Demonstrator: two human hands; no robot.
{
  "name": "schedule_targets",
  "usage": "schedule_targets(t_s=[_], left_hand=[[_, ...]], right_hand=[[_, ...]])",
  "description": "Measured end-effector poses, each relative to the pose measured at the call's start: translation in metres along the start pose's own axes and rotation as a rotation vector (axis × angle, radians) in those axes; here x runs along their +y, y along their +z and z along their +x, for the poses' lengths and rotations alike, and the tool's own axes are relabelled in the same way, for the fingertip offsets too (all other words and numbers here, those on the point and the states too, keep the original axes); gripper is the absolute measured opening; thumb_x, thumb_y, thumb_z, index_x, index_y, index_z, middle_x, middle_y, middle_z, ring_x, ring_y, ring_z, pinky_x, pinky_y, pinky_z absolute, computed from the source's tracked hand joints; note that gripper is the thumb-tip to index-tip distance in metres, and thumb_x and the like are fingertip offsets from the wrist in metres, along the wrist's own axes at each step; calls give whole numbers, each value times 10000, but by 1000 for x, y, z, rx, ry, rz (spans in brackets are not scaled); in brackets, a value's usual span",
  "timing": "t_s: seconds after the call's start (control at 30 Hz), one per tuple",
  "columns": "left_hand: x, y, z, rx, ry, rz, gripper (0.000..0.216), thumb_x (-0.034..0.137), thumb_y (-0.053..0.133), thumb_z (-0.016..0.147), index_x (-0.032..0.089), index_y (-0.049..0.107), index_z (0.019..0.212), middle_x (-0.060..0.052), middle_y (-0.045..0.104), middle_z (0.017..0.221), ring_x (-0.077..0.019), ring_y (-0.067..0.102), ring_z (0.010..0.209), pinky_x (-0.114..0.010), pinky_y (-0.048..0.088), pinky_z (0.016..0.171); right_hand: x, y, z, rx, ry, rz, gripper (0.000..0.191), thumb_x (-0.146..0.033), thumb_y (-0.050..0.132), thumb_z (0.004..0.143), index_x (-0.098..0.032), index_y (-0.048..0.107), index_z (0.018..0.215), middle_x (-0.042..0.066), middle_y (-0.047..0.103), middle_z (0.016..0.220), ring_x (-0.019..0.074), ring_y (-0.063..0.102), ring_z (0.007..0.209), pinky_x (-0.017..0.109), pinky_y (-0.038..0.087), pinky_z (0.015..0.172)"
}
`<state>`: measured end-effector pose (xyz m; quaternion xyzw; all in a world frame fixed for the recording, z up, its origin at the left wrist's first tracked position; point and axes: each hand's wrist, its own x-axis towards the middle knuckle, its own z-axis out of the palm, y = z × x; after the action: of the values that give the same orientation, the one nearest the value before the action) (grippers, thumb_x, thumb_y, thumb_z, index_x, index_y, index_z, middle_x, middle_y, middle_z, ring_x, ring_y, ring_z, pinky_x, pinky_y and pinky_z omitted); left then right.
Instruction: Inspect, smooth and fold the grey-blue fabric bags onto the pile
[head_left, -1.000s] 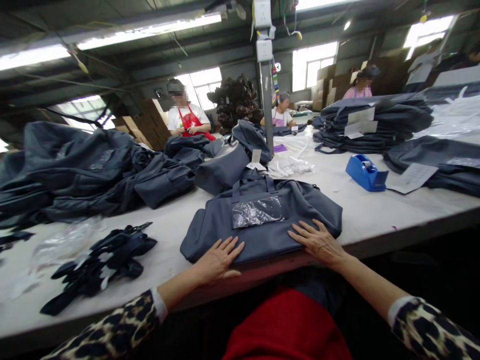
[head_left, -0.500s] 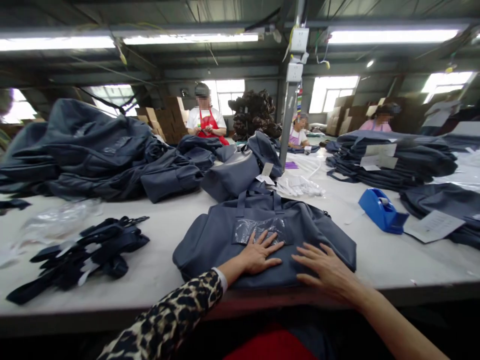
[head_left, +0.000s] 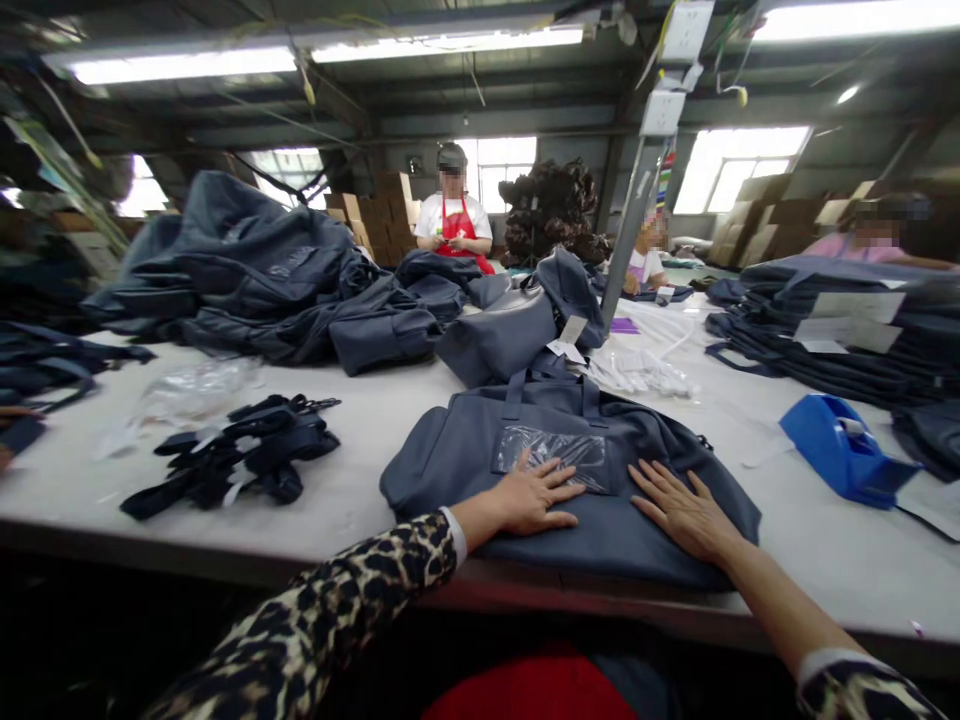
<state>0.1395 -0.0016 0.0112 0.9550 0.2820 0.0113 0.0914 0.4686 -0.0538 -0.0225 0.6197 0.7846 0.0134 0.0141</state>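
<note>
A dark blue duffel bag (head_left: 450,470) lies flat near the front edge of the white table (head_left: 360,500), its two carry handles toward the far side. On its front is a clear plastic pocket (head_left: 559,455). My left hand (head_left: 532,497) rests on the bag with fingers spread, the fingertips over the lower edge of that pocket. To its right, my right hand (head_left: 682,508) lies flat on the bag's surface, fingers stretched out. Neither hand grips anything.
Dark straps (head_left: 247,450) lie in a heap at left beside crumpled clear plastic (head_left: 195,390). Behind them rises a big pile of blue bags (head_left: 247,270). A blue tape dispenser (head_left: 844,450) stands at right, near stacked bags (head_left: 810,320). A person in a red apron (head_left: 457,225) stands opposite.
The view has swung to the left. My right hand has moved onto the bag's right part and settled flat. My left hand stays on the bag by the clear pocket.
</note>
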Motion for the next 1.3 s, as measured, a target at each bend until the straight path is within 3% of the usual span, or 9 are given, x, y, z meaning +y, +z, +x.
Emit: schedule_targets(t_s=[0.07, 0.17, 0.3, 0.6, 0.77, 0.93, 1.07, 1.2, 1.3], left_hand=[[-26, -7, -23, 39, -113, 100, 653, 689, 304, 939, 383, 284, 1515, -25, 252, 1601, -341, 130, 1491, -656, -110, 1133], [-60, -6, -52, 102, -338, 138, 709, 694, 305, 935, 355, 188, 1546, -70, 200, 1616, -368, 109, 1489, -672, -95, 1124], [-78, 6, -59, 89, -421, 10, 743, 726, 244, 926, 380, 45, 1552, -35, 80, 1639, -349, 13, 1500, -667, -41, 1137], [-86, 8, -44, -35, -450, -83, 752, 746, 211, 916, 385, 34, 1551, -22, -2, 1644, -349, -58, 1497, -658, -41, 1137], [-86, 9, -41, -64, -466, -73, 762, 763, 213, 903, 392, 56, 1549, -35, 41, 1644, -366, -12, 1497, -673, -14, 1132], [-86, 7, -34, -106, -490, -72, 780, 776, 223, 890, 395, 51, 1548, -44, 39, 1643, -377, 0, 1495, -687, -3, 1124], [-83, 5, -29, -129, -511, -50, 791, 766, 215, 897, 360, 51, 1556, -72, 46, 1639, -396, 22, 1489, -702, 28, 1115], [-75, -6, -25, -103, -509, 6, 764, 712, 284, 922, 311, 147, 1558, -120, 152, 1622, -430, 133, 1469, -728, 121, 1088], [-54, -16, -23, -20, -455, 73, 666, 570, 407, 958, 226, 303, 1518, -194, 302, 1561, -436, 272, 1423, -723, 200, 1068]], right_hand=[[0, -1, 1, -19, -1, -14, 630, -593, 184, 972, -324, 228, 1540, -2, 198, 1604, 249, 175, 1482, 596, 103, 1176], [0, 3, 2, -24, -1, -22, 629, -582, 169, 970, -328, 208, 1544, -16, 169, 1610, 245, 161, 1486, 597, 87, 1175], [-1, 7, 2, -21, -7, -14, 635, -568, 149, 964, -323, 216, 1545, -13, 172, 1611, 248, 152, 1488, 600, 73, 1173], [-7, -2, 6, -57, 50, 26, 636, -564, 179, 958, -318, 243, 1541, -7, 185, 1614, 245, 151, 1489, 606, 66, 1170], [-34, -24, -5, 25, 92, 49, 617, -566, 218, 967, -273, 428, 1468, 65, 357, 1559, 274, 274, 1452, 550, 207, 1154], [-80, -37, -21, 20, -148, 170, 611, -630, 225, 966, -351, 366, 1491, 20, 378, 1550, 248, 316, 1434, 489, 277, 1133], [-93, -29, -19, -11, -128, 123, 605, -608, 224, 972, -345, 325, 1507, 31, 365, 1557, 289, 323, 1425, 592, 265, 1105], [-92, -25, -11, 50, -98, 72, 533, -549, 233, 990, -360, 408, 1457, 43, 449, 1505, 291, 419, 1345, 580, 364, 1017], [-92, -26, -6, 80, -81, 66, 498, -537, 254, 987, -387, 461, 1414, 56, 480, 1462, 296, 505, 1206, 555, 438, 907]])
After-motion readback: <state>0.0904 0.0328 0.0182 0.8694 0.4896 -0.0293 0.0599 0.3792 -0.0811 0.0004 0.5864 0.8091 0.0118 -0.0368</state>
